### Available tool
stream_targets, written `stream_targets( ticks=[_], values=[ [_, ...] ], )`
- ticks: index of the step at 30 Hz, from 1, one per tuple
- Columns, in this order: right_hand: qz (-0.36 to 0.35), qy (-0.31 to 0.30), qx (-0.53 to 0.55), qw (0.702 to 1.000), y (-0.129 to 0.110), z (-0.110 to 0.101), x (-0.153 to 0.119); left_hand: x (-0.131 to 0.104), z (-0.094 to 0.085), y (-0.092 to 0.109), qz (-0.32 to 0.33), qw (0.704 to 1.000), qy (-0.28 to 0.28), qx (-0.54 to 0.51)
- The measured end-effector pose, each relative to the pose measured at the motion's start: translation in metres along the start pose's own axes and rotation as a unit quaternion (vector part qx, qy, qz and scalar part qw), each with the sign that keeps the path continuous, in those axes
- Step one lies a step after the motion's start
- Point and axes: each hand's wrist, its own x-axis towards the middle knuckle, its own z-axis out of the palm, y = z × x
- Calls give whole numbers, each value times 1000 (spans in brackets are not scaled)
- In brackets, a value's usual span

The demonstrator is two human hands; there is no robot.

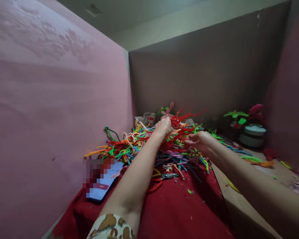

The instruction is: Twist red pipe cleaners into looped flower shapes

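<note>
A big tangled heap of fuzzy pipe cleaners (137,142) in many colours lies in front of me. My left hand (164,127) is closed at the back of the heap, and red pipe cleaners (183,118) stick out to the right from its fist. At the heap's right side is my right hand (201,140), palm turned inward, its fingers stretched toward the red strands. No thing shows clearly in those fingers. Below my left forearm lie scissors (169,176) with orange-red handles, partly hidden by the arm.
A phone (106,182) with a lit screen rests at the left on the red cloth (179,209). Behind the heap stands a pink flower (167,113). To the right are a pale lidded container (252,136) and a green flower-like piece (236,114). Pink (64,109) and grey walls enclose the table.
</note>
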Motion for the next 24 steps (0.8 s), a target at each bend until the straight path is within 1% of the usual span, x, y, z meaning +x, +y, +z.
stream_targets(
  ticks=[2,4,6,8,9,11,12,13,14,15,16,17,18,19,20,21,22,24],
  values=[
    [38,16,-20,999,-4,-11,-18,3,18,-4,-24,999,-20,-8],
    [62,9,-31,998,-2,-16,-39,1,27,-5,-24,999,-38,-13],
    [82,-14,-39,996,3,-16,-58,-4,30,-3,-7,999,-49,-11],
    [101,-54,-64,991,10,-13,-71,-13,26,-1,15,999,-42,-1],
    [94,-69,-76,990,12,-12,-75,-18,23,-1,28,999,-35,6],
    [69,-70,-134,986,11,-9,-78,-28,16,-2,52,998,-27,18],
    [43,-62,-187,979,9,-7,-77,-33,13,-4,61,998,-27,22],
    [1,-53,-258,965,6,-5,-74,-37,11,-7,68,997,-29,26],
    [-61,-42,-341,937,2,-3,-70,-40,10,-10,72,996,-32,28],
    [-132,-31,-425,895,-1,0,-66,-43,11,-13,75,996,-33,28],
    [-199,-19,-508,838,-3,3,-60,-46,12,-17,77,996,-31,26],
    [-242,-8,-583,776,-4,7,-53,-48,14,-20,80,996,-26,22],
    [-252,1,-658,710,-4,11,-47,-50,16,-21,82,996,-20,17],
    [-233,10,-730,642,-2,15,-39,-50,19,-22,84,996,-14,12],
    [-215,9,-752,623,-1,19,-33,-51,22,-22,87,996,-9,10],
    [-202,3,-766,610,1,23,-27,-51,26,-21,89,996,-9,13],
    [-193,0,-776,601,2,25,-22,-51,29,-19,90,996,-13,18],
    [-199,10,-783,589,-3,24,-16,-48,36,-15,88,995,-27,33]
  ],
)
